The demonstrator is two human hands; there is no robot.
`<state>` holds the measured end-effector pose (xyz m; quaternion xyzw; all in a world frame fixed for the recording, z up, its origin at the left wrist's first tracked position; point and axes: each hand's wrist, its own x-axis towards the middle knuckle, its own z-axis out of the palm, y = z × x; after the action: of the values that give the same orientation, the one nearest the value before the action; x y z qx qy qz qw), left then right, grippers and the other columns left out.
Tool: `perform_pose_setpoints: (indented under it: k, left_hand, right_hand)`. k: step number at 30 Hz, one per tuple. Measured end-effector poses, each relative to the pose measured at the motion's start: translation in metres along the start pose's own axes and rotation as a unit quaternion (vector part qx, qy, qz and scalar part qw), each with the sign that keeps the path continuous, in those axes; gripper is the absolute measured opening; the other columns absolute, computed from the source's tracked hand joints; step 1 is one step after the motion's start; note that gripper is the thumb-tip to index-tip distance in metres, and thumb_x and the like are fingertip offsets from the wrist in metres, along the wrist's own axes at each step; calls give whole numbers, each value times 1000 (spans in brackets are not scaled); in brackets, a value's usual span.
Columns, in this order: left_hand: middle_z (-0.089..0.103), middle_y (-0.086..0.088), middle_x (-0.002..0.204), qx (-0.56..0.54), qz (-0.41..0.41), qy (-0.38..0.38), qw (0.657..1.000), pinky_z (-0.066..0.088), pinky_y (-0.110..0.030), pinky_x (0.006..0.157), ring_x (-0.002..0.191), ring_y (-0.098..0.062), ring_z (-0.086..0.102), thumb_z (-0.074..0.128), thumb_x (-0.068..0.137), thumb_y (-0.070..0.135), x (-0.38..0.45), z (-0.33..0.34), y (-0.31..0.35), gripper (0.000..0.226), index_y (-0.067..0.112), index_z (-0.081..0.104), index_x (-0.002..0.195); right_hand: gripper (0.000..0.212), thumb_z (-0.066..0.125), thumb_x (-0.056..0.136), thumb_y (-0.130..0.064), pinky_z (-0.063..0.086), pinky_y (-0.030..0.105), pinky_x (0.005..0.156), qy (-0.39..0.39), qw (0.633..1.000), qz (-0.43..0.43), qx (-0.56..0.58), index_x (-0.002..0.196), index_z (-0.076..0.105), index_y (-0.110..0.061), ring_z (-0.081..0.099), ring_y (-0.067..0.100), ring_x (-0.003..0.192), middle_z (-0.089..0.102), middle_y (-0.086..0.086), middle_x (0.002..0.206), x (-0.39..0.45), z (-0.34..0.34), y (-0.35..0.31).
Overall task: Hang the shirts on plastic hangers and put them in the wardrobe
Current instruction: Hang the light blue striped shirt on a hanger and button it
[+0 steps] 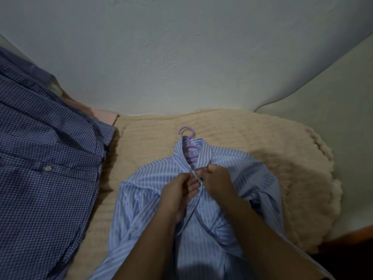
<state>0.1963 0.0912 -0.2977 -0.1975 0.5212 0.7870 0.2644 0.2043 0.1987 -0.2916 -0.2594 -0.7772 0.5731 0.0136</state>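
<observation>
While we look down at the bed, we count two shirts, one hanger and two hands. One striped shirt (153,201), pale blue with white lines, lies front up on a cream blanket (252,142) in the middle of the view, its collar pointing away from us toward the wall (181,57). We see a single purple hanger (188,141) inside its neck, the hook poking out past the collar and resting on the blanket. Our left hand (178,190) and our right hand (217,181) meet at the front opening just below the collar, knuckle to knuckle, each with fingers curled and pinching its own edge of the striped shirt at the top button; we cannot make out whether that button is done up. Both hands sit on top of the cloth, so the shirt lies directly beneath and around them, spreading out to either side and down toward us, with the hanger just beyond our fingertips. A second garment, a checked shirt (46,162) in darker blue with a white button showing, fills the left side of the view, apart from both hands, its hem overlapping the blanket's left edge. A strip of pink cloth (105,116) peeks out behind it by the wall.
</observation>
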Motion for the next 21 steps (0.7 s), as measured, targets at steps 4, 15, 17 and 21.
perform_pose_setpoints:
  k: [4,15,17,21]
  left_hand:
    - [74,-8,81,27,14,11,999,54,-29,69,79,-20,70,51,94,14,2,0,1,20,2,67,91]
    - [65,-10,73,115,52,-42,991,50,-22,55,64,-15,60,64,90,15,4,-6,7,13,3,67,87]
    - [67,-11,71,143,69,-37,987,48,-22,53,58,-15,58,67,88,15,4,-8,6,12,3,69,88]
    - [60,-9,60,157,97,-42,982,29,-19,39,43,-12,40,63,91,15,7,-11,4,13,8,66,79]
  right_hand:
    - [14,56,91,-6,43,11,55,2,999,-38,9,88,66,3,57,8,63,65,10,78,-12,1,3]
    - [16,54,92,-7,38,6,52,-2,998,-57,1,84,66,1,53,5,61,62,7,74,-14,-3,-5]
    - [17,53,93,-8,40,12,57,-12,999,-22,23,78,60,-6,52,12,65,58,4,71,-12,-2,-6]
    - [20,53,94,-13,44,20,58,-49,995,37,76,75,59,-16,52,11,62,58,2,70,-7,-4,-8]
